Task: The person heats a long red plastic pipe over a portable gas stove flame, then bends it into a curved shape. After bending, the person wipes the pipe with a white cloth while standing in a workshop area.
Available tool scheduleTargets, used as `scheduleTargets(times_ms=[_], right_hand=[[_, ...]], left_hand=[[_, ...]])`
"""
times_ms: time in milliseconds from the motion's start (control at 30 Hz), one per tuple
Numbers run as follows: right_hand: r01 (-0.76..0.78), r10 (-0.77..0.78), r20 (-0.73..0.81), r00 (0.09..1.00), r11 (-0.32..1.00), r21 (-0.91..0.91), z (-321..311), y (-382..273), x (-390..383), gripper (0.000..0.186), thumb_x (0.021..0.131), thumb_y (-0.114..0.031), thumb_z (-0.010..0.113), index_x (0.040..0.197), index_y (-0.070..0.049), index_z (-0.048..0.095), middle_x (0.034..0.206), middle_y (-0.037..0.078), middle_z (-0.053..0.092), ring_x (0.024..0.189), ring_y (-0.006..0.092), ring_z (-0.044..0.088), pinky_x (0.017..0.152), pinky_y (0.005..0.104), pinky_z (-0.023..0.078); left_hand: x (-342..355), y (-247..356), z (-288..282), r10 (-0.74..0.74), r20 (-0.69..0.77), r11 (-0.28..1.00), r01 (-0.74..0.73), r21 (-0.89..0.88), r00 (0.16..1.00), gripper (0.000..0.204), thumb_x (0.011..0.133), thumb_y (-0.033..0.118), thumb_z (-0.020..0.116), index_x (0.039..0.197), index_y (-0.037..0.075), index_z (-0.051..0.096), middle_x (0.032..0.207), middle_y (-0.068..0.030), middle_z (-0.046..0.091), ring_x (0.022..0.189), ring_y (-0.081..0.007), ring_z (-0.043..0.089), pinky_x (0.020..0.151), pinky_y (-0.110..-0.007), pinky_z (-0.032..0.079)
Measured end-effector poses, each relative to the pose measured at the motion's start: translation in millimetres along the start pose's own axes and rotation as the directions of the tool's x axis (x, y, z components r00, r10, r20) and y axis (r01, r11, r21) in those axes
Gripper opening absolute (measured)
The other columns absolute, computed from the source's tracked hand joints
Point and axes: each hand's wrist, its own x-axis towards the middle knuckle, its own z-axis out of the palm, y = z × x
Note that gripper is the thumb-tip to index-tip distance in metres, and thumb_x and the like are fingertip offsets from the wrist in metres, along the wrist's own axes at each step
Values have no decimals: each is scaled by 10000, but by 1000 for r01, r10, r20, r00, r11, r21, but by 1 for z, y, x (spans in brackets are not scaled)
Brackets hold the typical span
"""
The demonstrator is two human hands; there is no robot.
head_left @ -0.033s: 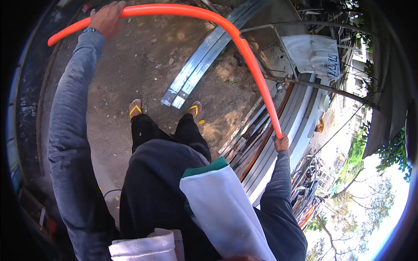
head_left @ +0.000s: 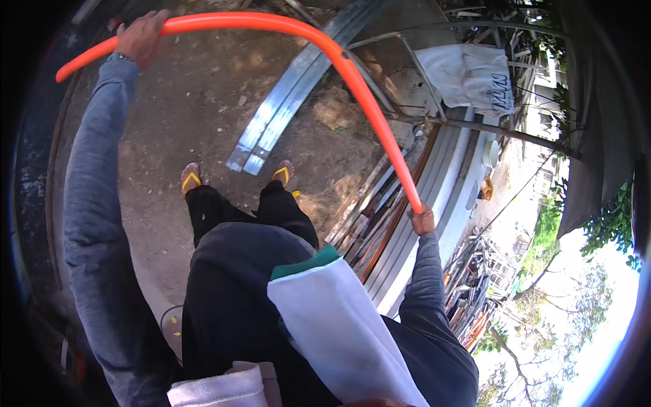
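Note:
A long orange pipe (head_left: 361, 85) spans the upper part of the view, appearing as an arc, with a dark mark partway along its right half. My left hand (head_left: 142, 39) is closed around it near its far left end, which sticks out past the hand. At the other end, on the right, my right hand (head_left: 422, 220) grips the pipe's tip. Both arms reach outward in grey sleeves. A white cloth with a green edge (head_left: 332, 298) hangs down my front.
Two long shiny metal channels (head_left: 261, 132) lie on the dirt ground ahead of my sandalled feet. To the right are stacked grey metal lengths (head_left: 407, 227), a metal frame bar (head_left: 502, 129) and a white sack (head_left: 464, 74). A dark tarp (head_left: 590, 122) hangs farther right.
The whole scene has shifted left and slightly down in the view. Both hands keep their hold on the orange pipe, and its position relative to my body looks nearly the same.

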Motion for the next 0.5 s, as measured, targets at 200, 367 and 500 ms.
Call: scheduleTargets(times_ms=[200,367,500], right_hand=[[5,2,36,999,978,-208,-52,110,10,238,839,-107,782,1039,-52,664,871,111,699,858,273,698,826,407,559],[-189,221,191,956,967,-172,-90,161,17,303,809,-173,839,1031,-61,665,972,192,749,935,407,725,858,478,575],[-242,258,130,957,961,-131,-105,224,40,272,806,-158,828,1011,-45,690,947,200,759,912,417,732,836,489,582]], left_hand=[[32,80,13,43,11,999,-43,-16,999,534,958,110,601,1483,177,530,1494,-121,611,1390,-351,584,1052,-746,458],[69,168,-11,107,83,994,-110,24,991,472,910,217,697,1373,170,618,1176,-120,713,1068,-351,703,907,-548,560],[109,248,-60,84,150,994,-93,56,985,352,808,412,757,980,105,763,868,-175,767,791,-381,757,735,-490,596]])
